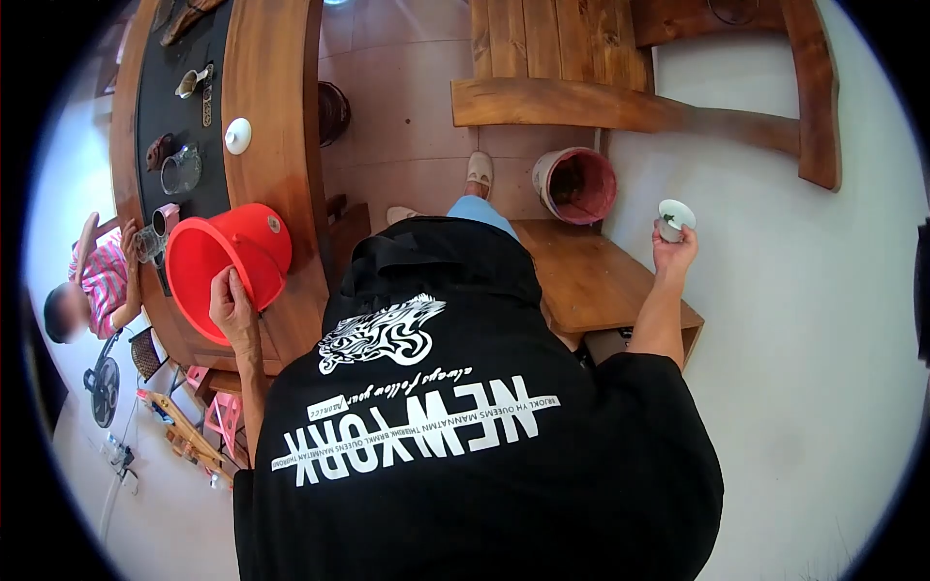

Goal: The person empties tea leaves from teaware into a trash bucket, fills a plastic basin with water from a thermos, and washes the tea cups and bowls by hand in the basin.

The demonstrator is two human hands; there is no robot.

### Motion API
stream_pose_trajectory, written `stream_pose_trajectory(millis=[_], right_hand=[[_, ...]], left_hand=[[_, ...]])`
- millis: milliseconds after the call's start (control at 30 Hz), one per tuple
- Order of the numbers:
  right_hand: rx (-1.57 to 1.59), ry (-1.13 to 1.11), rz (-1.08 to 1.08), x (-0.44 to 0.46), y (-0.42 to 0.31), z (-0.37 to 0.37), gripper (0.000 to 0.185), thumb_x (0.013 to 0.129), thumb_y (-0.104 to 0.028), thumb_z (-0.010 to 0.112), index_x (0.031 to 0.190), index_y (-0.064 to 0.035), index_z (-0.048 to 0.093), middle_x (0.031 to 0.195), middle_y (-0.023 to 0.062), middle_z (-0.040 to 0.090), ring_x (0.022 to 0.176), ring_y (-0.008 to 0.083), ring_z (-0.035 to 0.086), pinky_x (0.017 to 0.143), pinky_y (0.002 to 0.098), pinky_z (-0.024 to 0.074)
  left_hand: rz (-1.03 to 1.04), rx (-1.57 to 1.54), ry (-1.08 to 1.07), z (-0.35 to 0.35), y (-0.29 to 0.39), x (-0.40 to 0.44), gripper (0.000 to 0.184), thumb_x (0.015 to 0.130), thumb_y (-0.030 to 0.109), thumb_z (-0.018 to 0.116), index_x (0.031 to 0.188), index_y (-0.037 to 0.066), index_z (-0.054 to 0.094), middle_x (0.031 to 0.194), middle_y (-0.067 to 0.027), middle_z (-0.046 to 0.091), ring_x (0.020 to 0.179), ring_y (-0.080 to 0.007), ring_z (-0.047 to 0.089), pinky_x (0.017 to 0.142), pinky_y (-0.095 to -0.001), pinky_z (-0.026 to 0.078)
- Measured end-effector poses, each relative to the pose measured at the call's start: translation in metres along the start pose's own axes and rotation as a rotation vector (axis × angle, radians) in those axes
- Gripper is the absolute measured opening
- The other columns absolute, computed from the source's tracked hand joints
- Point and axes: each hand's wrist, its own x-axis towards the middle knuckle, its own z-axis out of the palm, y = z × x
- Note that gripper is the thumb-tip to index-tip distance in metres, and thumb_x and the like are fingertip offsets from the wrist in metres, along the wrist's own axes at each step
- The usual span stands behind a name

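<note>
My left hand is closed on the rim of a red plastic bucket, which tilts at the edge of the wooden tea table with its mouth toward the left. Out to the right, my right hand grips a small white gaiwan bowl with a flared rim. Dark leaves show inside the bowl. A white lid lies on the table beyond the bucket. Below and left of the bowl, a pinkish waste bin stands on the floor with dark contents.
A glass pitcher, a strainer and a cup sit on the dark tea tray. Another person in a striped shirt is across the table. A wooden bench and low cabinet stand at right.
</note>
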Motion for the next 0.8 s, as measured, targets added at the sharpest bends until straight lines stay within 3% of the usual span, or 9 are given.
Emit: stream_pose_trajectory(millis=[67, 167, 500, 600, 700, 733, 800], right_hand=[[0.100, 0.002, -0.029, -0.010, -0.006, 0.001, 0.052, 0.079, -0.023, 0.056, 0.126, -0.0068, 0.042, 0.124, 0.0201, 0.052, 0.103, 0.0455, 0.055, 0.072, 0.0440, 0.0472], [0.174, -0.021, -0.066, -0.023, -0.012, 0.003, 0.056, 0.078, -0.024, 0.056, 0.130, -0.0063, 0.041, 0.127, 0.0206, 0.050, 0.108, 0.0473, 0.053, 0.072, 0.0437, 0.0462], [0.176, -0.173, -0.059, -0.055, -0.020, 0.034, 0.062, 0.075, -0.022, 0.058, 0.133, -0.0059, 0.042, 0.129, 0.0187, 0.051, 0.113, 0.0478, 0.052, 0.071, 0.0420, 0.0461], [-0.022, -0.215, -0.055, -0.048, -0.019, 0.032, 0.063, 0.074, -0.020, 0.061, 0.133, -0.0068, 0.044, 0.127, 0.0155, 0.053, 0.112, 0.0397, 0.055, 0.071, 0.0398, 0.0470], [-0.560, -0.032, -0.206, -0.066, -0.018, 0.056, 0.066, 0.074, -0.023, 0.065, 0.135, -0.0074, 0.044, 0.123, 0.0109, 0.053, 0.103, 0.0229, 0.055, 0.071, 0.0363, 0.0470], [-0.560, -0.033, -0.206, -0.071, -0.015, 0.062, 0.066, 0.074, -0.023, 0.065, 0.135, -0.0074, 0.044, 0.123, 0.0109, 0.053, 0.103, 0.0229, 0.055, 0.071, 0.0363, 0.0470], [-0.981, 0.040, -0.337, -0.078, -0.012, 0.068, 0.067, 0.074, -0.023, 0.064, 0.136, -0.0075, 0.043, 0.120, 0.0102, 0.054, 0.099, 0.0209, 0.054, 0.070, 0.0345, 0.0457]], left_hand=[[0.001, 0.008, -0.006, 0.000, 0.002, 0.000, 0.017, 0.098, 0.013, 0.055, 0.103, 0.000, 0.064, 0.089, -0.0064, 0.065, 0.081, -0.0132, 0.059, 0.075, -0.0260, 0.049], [-0.006, -0.010, -0.011, 0.000, -0.001, 0.001, 0.016, 0.098, 0.013, 0.055, 0.103, 0.000, 0.064, 0.089, -0.0061, 0.065, 0.082, -0.0133, 0.059, 0.076, -0.0263, 0.049], [-0.014, -0.089, -0.033, 0.000, -0.003, 0.000, 0.017, 0.098, 0.013, 0.054, 0.104, 0.000, 0.064, 0.091, -0.0064, 0.065, 0.084, -0.0137, 0.060, 0.077, -0.0261, 0.049], [-0.017, -0.102, -0.041, -0.001, -0.006, 0.000, 0.017, 0.098, 0.013, 0.055, 0.104, 0.000, 0.064, 0.091, -0.0065, 0.065, 0.084, -0.0139, 0.060, 0.077, -0.0260, 0.049], [-0.012, -0.095, -0.037, -0.001, -0.001, 0.000, 0.017, 0.098, 0.013, 0.055, 0.104, 0.000, 0.064, 0.092, -0.0066, 0.066, 0.084, -0.0142, 0.060, 0.078, -0.0261, 0.049], [-0.011, -0.095, -0.037, -0.001, 0.000, 0.000, 0.017, 0.098, 0.013, 0.055, 0.104, 0.000, 0.064, 0.092, -0.0065, 0.066, 0.084, -0.0144, 0.060, 0.077, -0.0263, 0.050], [-0.015, -0.094, -0.034, -0.001, -0.004, 0.000, 0.017, 0.098, 0.013, 0.055, 0.104, 0.000, 0.064, 0.092, -0.0068, 0.065, 0.085, -0.0147, 0.060, 0.078, -0.0266, 0.050]])
